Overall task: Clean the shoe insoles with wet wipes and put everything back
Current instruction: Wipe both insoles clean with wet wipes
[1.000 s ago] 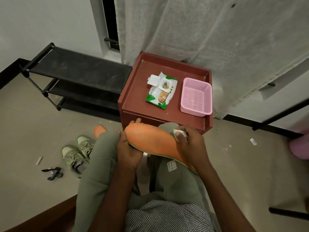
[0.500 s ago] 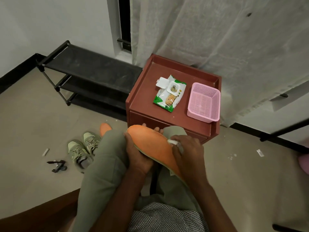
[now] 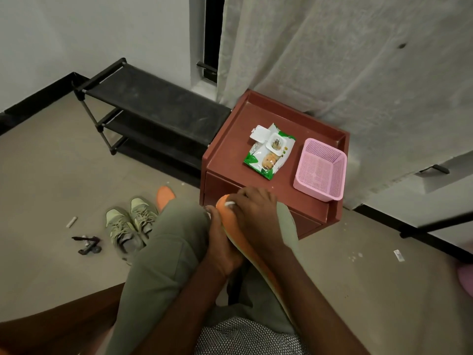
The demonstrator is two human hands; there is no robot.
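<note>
Midway through cleaning: our right hand [image 3: 252, 208] presses a wet wipe [image 3: 229, 203] onto the orange insole [image 3: 239, 235] clamped by our left hand [image 3: 222, 248]; second insole [image 3: 165, 197], shoes [image 3: 130, 224] wait left.

So the person sits with knees up, small cabinet [image 3: 225, 149] right in front of them. On top of it, the pack of wipes [image 3: 268, 152] lies to the left and the basket [image 3: 320, 170] to the right, near each other but apart. Curtain [image 3: 332, 60] hangs behind the cabinet. The shoe rack [image 3: 153, 111] stands to the cabinet's left, against the wall. The pair of shoes [image 3: 130, 226] sits on the floor left of the knees, in front of the rack, with another insole [image 3: 165, 197] just beside them on the right. The insole [image 3: 230, 221] rests across the lap between the left hand [image 3: 222, 247] and right hand [image 3: 256, 213], its tip at the cabinet's front edge.
</note>
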